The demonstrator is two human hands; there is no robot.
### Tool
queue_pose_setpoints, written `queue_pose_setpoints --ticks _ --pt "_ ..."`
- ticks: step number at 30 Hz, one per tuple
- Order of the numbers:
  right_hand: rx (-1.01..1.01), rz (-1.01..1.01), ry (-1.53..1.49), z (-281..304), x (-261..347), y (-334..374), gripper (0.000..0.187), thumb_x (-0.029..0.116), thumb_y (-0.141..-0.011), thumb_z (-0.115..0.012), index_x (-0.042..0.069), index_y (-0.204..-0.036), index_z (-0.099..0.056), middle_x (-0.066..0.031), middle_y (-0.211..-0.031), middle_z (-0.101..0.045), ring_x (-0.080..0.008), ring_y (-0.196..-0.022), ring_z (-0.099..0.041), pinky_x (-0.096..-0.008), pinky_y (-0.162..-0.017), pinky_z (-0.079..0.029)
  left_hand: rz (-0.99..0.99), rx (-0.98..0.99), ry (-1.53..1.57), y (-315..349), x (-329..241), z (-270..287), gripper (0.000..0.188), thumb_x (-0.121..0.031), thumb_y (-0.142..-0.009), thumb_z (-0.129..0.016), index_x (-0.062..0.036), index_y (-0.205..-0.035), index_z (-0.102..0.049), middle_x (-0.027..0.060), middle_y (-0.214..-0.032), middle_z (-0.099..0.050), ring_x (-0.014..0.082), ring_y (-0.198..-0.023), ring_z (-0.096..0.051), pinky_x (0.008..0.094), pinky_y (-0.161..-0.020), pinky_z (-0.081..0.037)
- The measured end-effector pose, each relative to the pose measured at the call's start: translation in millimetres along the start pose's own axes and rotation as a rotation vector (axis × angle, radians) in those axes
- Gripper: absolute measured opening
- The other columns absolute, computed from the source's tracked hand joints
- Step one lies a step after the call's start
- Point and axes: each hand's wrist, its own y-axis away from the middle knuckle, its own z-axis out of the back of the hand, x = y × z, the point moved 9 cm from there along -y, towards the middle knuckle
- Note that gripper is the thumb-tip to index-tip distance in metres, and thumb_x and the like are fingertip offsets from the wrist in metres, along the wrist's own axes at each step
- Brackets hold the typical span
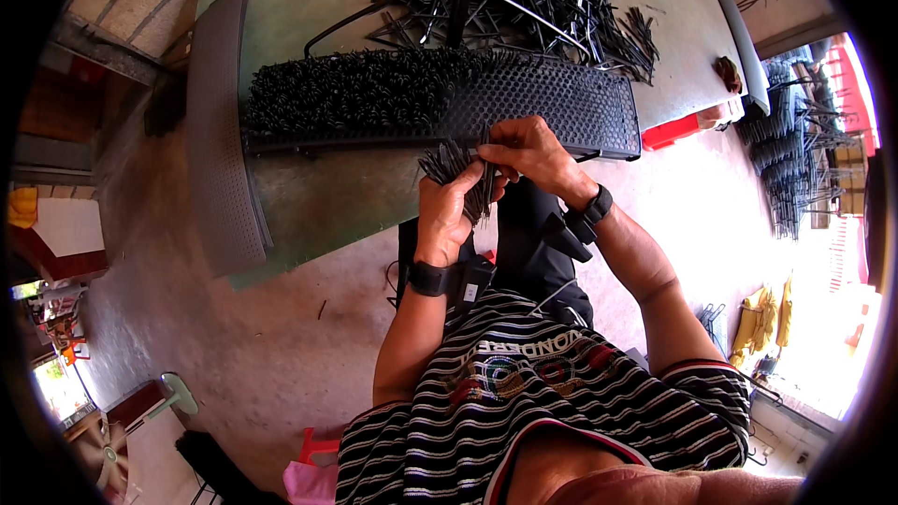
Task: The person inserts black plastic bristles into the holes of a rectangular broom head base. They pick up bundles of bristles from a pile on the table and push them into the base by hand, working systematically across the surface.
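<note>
My left hand [447,210] is closed round a bunch of thin black strips [443,163] that fan out at the top. Close beside it, my right hand [533,157] pinches at strips from the same bunch, its fingertips nearly meeting the left thumb. Just beyond both hands lies a long black perforated panel [552,98] on a metal frame. Dense black curled tufts [346,89] fill its left part, while the holes show bare on the right. How many strips the right fingers hold is hidden.
A big heap of loose black strips [533,0] lies on the green table [309,224] behind the panel. A grey perforated sheet [224,131] rests at the table's left. Stacked dark metal frames [786,150] stand at the far right. A fan [110,454] is at lower left.
</note>
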Motion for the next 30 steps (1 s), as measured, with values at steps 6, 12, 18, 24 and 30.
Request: queue_pose_setpoints --ticks 6,12,18,24,30 --pt "-0.348 0.137 0.012 14.7 3.7 22.3 0.016 0.010 -0.084 -0.063 -0.004 -0.075 -0.061 -0.0030 -0.059 -0.057 -0.0073 -0.050 -0.053 -0.0219 -0.044 -0.042 -0.090 -0.164 0.049 -2.3 -1.8 20.7 0.012 -0.012 -0.089 -0.057 -0.0005 -0.092 -0.059 0.0112 -0.079 -0.064 0.0217 -0.066 -0.063 0.0336 -0.053 -0.053" --pt "-0.614 0.324 -0.265 40.4 -1.2 36.4 0.011 0.007 -0.086 -0.062 -0.003 -0.083 -0.062 -0.0021 -0.065 -0.058 -0.0072 -0.052 -0.054 -0.0215 -0.047 -0.043 -0.172 -0.256 0.171 3.5 -8.5 34.8 0.015 -0.018 -0.091 -0.054 -0.0048 -0.097 -0.057 0.0072 -0.085 -0.061 0.0254 -0.084 -0.063 0.0405 -0.074 -0.051" --pt "-0.524 0.252 -0.250 18.0 0.2 31.7 0.011 0.007 -0.086 -0.061 -0.004 -0.086 -0.059 -0.0020 -0.065 -0.059 -0.0070 -0.050 -0.054 -0.0193 -0.045 -0.043 -0.109 -0.197 0.308 -1.8 -3.6 30.5 0.015 -0.018 -0.093 -0.051 -0.0045 -0.098 -0.056 0.0057 -0.082 -0.058 0.0250 -0.087 -0.061 0.0412 -0.079 -0.050" --pt "-0.621 0.347 -0.233 9.5 17.5 35.9 0.005 0.003 -0.087 -0.059 -0.002 -0.086 -0.059 -0.0012 -0.067 -0.058 -0.0061 -0.056 -0.055 -0.0185 -0.048 -0.043 -0.121 -0.211 0.387 -9.6 1.7 37.5 0.012 -0.016 -0.093 -0.050 -0.0053 -0.092 -0.056 0.0122 -0.094 -0.061 0.0285 -0.094 -0.061 0.0446 -0.084 -0.050" --pt "-0.544 0.481 -0.184 -4.6 27.7 36.8 0.005 0.000 -0.088 -0.055 -0.003 -0.092 -0.056 -0.0040 -0.073 -0.059 -0.0077 -0.058 -0.056 -0.0197 -0.052 -0.045 -0.023 -0.107 0.515 -10.1 -3.7 33.7 0.014 -0.019 -0.094 -0.047 -0.0060 -0.094 -0.052 0.0168 -0.105 -0.061 0.0325 -0.102 -0.058 0.0475 -0.088 -0.048"
